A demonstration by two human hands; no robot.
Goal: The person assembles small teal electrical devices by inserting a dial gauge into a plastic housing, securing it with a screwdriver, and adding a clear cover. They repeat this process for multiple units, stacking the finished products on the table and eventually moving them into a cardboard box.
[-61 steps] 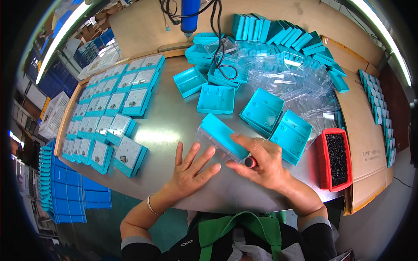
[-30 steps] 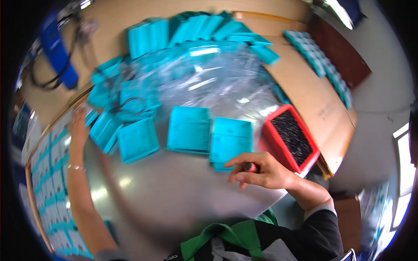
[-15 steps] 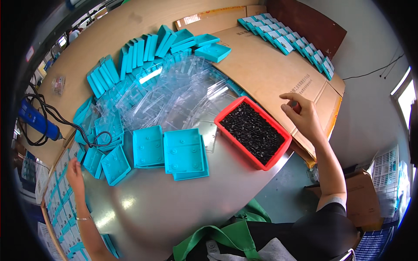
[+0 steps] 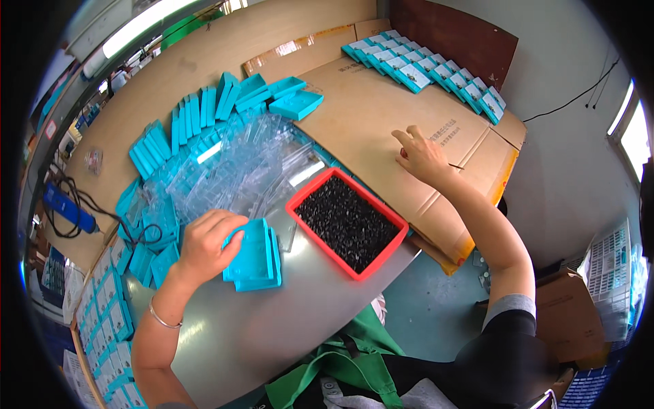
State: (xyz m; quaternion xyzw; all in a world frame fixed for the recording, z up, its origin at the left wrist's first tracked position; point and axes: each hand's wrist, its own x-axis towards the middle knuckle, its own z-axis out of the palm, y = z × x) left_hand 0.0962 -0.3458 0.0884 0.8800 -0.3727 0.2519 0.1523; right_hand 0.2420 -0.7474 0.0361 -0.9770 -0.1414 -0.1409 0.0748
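My left hand [image 4: 206, 247] reaches over the front of the metal table, fingers and thumb bent about the upper left edge of a shallow teal plastic tray [image 4: 253, 258]. That tray lies on another, slightly offset. Whatever lies beneath the palm is hidden. My right hand [image 4: 424, 158] hovers over a cardboard sheet with its fingers curled. A thin dark piece [image 4: 456, 165] sticks out beside that wrist, and its kind cannot be made out. Between the hands stands a red bin [image 4: 291, 206] holding many small black pieces [image 4: 351, 221].
More teal trays [image 4: 194, 117] and a heap of clear plastic covers [image 4: 235, 167] fill the table's back left. Finished-looking teal boxes [image 4: 412, 76] line the far cardboard [image 4: 354, 102]; others [image 4: 102, 327] sit at the left. A blue corded power tool [image 4: 68, 206] hangs over the left edge.
My left hand has come in from the left edge to the front teal tray. My right hand has moved left and farther out over the cardboard. The whole view has shifted slightly.
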